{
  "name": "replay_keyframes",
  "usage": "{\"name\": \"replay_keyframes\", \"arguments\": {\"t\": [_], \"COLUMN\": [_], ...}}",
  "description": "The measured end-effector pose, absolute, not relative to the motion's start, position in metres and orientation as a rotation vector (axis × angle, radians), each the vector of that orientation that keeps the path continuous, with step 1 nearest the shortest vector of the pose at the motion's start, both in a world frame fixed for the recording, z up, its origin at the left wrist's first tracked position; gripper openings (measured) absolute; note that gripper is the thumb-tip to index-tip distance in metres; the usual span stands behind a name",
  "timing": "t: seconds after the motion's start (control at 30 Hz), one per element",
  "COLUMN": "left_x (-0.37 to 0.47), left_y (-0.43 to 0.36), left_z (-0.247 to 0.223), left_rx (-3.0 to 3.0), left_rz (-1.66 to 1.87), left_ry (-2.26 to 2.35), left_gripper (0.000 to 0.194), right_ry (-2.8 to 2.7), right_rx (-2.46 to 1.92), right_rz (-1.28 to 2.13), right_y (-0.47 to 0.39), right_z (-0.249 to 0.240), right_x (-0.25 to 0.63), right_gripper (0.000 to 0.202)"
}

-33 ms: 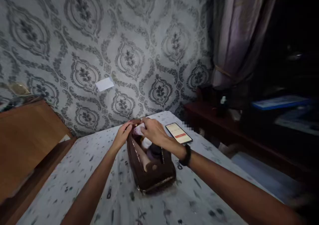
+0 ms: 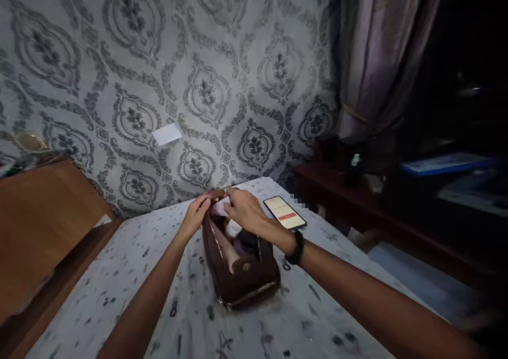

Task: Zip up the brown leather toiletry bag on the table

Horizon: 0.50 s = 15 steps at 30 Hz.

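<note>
Brown pouch stands open on the speckled white tabletop, light-coloured items showing in its mouth, and nothing has shifted from the picture just before, so the handling at its far end looks paused mid-grip. Left hand pinches the far rim, while the right hand, a dark band at its wrist, closes over a pale bundle at the opening. Just beyond lies a lit phone, near the patterned wall.

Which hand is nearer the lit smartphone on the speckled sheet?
Right. The right hand is atop the open brown leather pouch, beside the smartphone; the left hand is at the pouch's far side.
</note>
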<state>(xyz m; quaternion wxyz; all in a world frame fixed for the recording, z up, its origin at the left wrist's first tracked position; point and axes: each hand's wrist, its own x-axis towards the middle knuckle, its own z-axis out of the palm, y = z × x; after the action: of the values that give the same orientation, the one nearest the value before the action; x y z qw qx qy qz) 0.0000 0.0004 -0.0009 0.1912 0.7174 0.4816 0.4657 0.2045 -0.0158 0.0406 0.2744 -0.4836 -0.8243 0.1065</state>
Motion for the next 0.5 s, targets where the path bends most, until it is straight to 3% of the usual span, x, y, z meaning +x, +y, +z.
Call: {"name": "replay_keyframes", "arguments": {"t": [0.5], "left_x": [0.001], "left_y": [0.005], "left_z": [-0.007], "left_rx": [1.979], "left_rz": [1.408], "left_ry": [1.340], "left_gripper": [0.038], "right_ry": [-2.410], "right_rx": [-1.342], "right_rz": [0.292], "right_y": [-0.019], "right_z": [0.042], "right_x": [0.194], "right_gripper": [0.027]}}
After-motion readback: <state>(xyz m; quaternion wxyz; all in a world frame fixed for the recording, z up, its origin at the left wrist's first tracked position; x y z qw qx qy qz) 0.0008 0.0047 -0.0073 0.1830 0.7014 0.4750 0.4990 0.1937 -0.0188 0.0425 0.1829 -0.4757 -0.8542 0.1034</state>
